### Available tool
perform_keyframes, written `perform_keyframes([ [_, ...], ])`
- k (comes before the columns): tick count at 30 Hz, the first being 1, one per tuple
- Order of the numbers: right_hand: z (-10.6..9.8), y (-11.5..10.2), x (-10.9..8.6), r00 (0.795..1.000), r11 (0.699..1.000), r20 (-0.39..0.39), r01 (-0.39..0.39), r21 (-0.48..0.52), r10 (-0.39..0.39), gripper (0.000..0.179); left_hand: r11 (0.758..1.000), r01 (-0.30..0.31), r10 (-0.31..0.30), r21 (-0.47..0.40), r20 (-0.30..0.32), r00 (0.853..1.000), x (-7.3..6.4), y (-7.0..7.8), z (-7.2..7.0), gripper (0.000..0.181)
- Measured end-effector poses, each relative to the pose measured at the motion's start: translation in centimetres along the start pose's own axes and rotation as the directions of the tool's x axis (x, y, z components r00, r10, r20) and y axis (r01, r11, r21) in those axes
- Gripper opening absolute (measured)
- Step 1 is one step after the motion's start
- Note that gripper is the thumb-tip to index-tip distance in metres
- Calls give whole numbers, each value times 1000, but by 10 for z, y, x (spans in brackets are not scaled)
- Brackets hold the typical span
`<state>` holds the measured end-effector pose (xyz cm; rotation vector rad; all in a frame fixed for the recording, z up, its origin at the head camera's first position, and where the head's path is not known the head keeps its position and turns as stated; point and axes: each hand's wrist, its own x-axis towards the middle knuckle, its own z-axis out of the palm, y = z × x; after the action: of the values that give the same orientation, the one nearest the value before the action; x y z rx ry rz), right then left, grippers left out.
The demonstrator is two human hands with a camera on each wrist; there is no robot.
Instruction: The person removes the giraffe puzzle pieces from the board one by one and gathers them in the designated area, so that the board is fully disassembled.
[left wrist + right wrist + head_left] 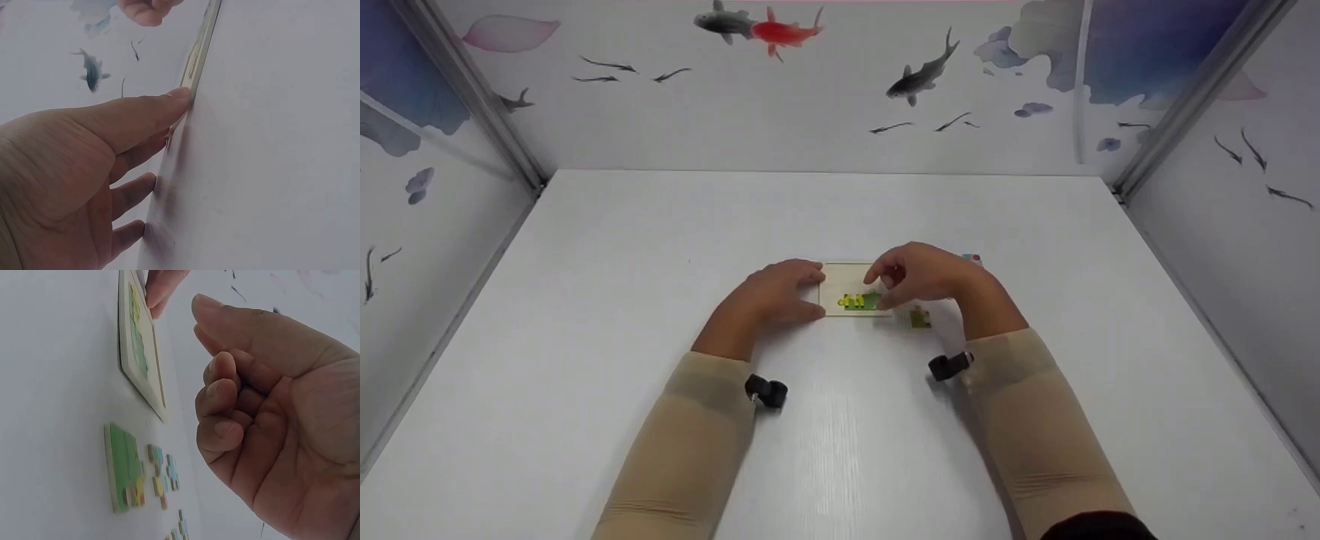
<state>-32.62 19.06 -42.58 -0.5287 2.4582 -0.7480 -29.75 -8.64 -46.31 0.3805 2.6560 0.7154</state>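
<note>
A shallow wooden puzzle board (847,274) lies on the table with a joined strip of green and yellow puzzle pieces (861,301) along its near side. My left hand (780,294) holds the board's left end, thumb at the near corner and a finger at the far one. Over the board's right part hovers my right hand (926,271), its thumb and index finger apart in the head view and the other fingers curled. No piece shows between them. In the right wrist view a green corner piece (125,464) lies loose beyond the board's end.
More loose puzzle pieces (158,475) lie beside the green one, partly hidden by the right hand in the head view. A few blue and red ones (973,259) show past the right wrist. Printed panels (840,105) wall the white table (840,450).
</note>
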Motion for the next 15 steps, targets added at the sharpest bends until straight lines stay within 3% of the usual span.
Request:
perform_keyframes([
  [6, 7, -9, 11, 1000, 1000, -10, 9, 9, -9, 34, 1000, -3, 3, 2, -8, 1000, -1, 2, -2, 65],
  [15, 20, -2, 17, 999, 1000, -31, -24, -2, 24, 30, 1000, -4, 4, 6, -20, 1000, -3, 2, -1, 65],
])
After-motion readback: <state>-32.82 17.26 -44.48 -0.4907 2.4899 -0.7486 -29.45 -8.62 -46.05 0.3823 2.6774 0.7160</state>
